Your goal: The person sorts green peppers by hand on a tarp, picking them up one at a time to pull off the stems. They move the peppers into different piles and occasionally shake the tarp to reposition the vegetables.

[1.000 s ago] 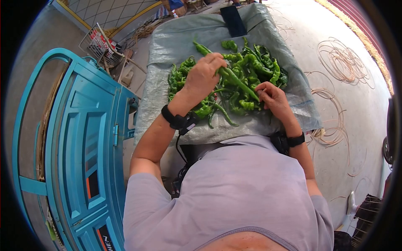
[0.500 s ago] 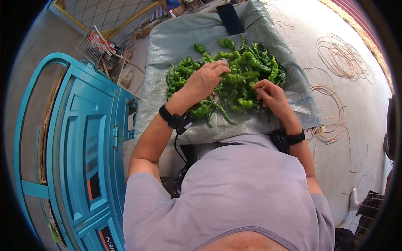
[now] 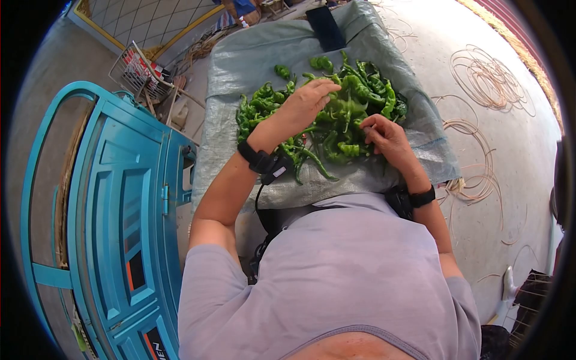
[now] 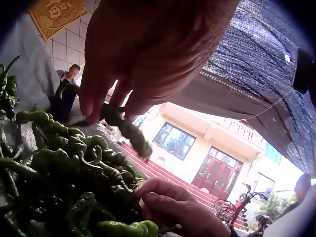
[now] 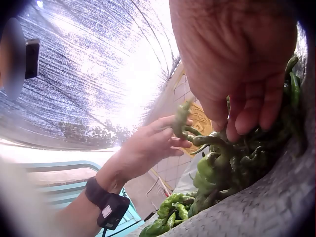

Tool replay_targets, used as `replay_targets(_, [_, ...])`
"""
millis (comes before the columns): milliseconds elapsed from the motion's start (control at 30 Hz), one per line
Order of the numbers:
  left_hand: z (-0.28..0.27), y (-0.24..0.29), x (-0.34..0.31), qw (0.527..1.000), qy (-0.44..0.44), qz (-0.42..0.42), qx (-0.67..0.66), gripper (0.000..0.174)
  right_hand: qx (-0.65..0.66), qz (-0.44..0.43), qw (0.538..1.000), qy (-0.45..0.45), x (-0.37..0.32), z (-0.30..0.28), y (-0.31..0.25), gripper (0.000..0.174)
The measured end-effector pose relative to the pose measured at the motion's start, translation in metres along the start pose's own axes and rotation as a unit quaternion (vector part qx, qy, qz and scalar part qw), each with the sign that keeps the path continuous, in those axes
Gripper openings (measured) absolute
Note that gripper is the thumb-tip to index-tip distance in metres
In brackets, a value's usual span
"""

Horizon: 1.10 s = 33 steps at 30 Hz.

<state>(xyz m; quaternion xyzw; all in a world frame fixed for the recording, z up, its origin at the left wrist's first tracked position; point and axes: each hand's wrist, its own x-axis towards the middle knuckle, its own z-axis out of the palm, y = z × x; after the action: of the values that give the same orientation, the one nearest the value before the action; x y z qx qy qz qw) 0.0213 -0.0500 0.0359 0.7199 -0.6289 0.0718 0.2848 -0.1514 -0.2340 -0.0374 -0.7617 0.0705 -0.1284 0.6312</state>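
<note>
My left hand (image 3: 303,105) is raised over a heap of green peppers (image 3: 264,108) and pinches one wrinkled, twisted green pepper (image 4: 132,134) between thumb and fingers. The right wrist view shows that pepper (image 5: 181,121) upright and blurred at the left fingertips. Close by the heap's near right side is my right hand (image 3: 390,143), its fingers loosely bent and thumb near the index finger. No pepper shows in its grasp. Curled peppers (image 5: 210,170) lie just below the right fingertips (image 5: 247,123).
A grey-green woven sheet (image 3: 240,60) covers the table, with a dark phone (image 3: 326,29) at its far edge. To the left stands a blue metal vehicle side panel (image 3: 120,198). Coiled cane-like strips (image 3: 489,78) lie on the floor at right.
A second ago my left hand held a long, straight pepper; that one has left the hand, which now holds a shorter, twisted one slightly farther right. The right hand has barely moved.
</note>
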Motion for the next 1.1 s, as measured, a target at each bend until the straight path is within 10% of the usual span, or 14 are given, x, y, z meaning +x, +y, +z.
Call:
replay_targets(400, [-0.006, 0.002, 0.017, 0.995, 0.083, -0.047, -0.026, 0.028, 0.007, -0.006, 1.0, 0.007, 0.0, 0.002, 0.002, 0.01])
replay_targets(600, [0.022, -0.041, 0.014, 0.988, -0.107, -0.083, 0.067, 0.042, 0.01, -0.011, 1.0, 0.001, -0.001, 0.0, 0.001, 0.011])
replay_targets(800, [0.01, -0.012, 0.003, 0.993, -0.09, -0.075, 0.004, 0.062, 0.004, -0.004, 1.0, 0.0, -0.001, 0.0, 0.001, 0.01])
replay_targets(1100, [-0.027, 0.023, -0.062, 0.953, -0.209, -0.216, 0.046, 0.04, -0.006, -0.002, 1.0, 0.0, -0.001, 0.0, 0.001, 0.011])
